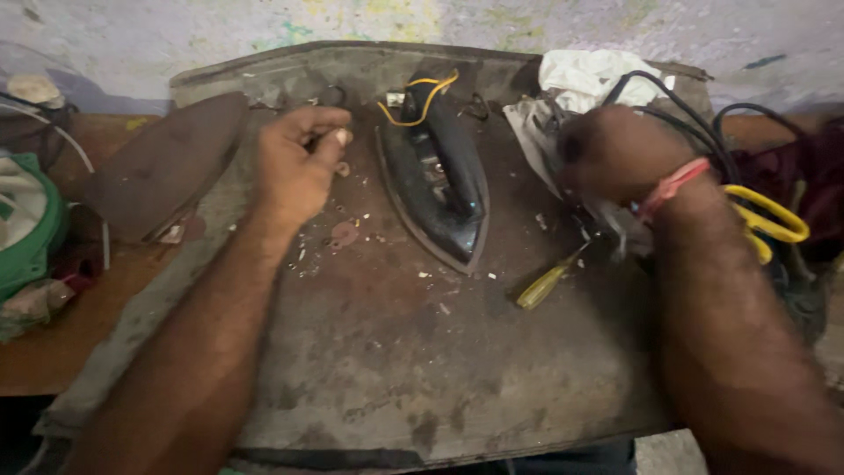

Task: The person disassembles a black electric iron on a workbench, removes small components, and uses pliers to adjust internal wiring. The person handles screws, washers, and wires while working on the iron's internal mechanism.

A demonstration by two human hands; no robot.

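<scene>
Fingers of the left hand (294, 163) are pinched together on something too small to identify, just left of the opened iron (437, 167) lying on a worn, stained board (396, 352). The blurred right hand (615, 154) curls over cables (694, 123); its grip is unclear. A screwdriver (547, 281) lies near a peeling wall (176, 35).

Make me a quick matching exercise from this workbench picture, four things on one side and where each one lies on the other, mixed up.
Things:
1. black iron body
2. yellow-handled screwdriver
3. brown soleplate
4. white cloth

Places:
A. back right of the board
B. left, off the board's edge
C. middle of the board, yellow wire at its top
D. just below the right hand

Pairs: 1-C, 2-D, 3-B, 4-A
</scene>
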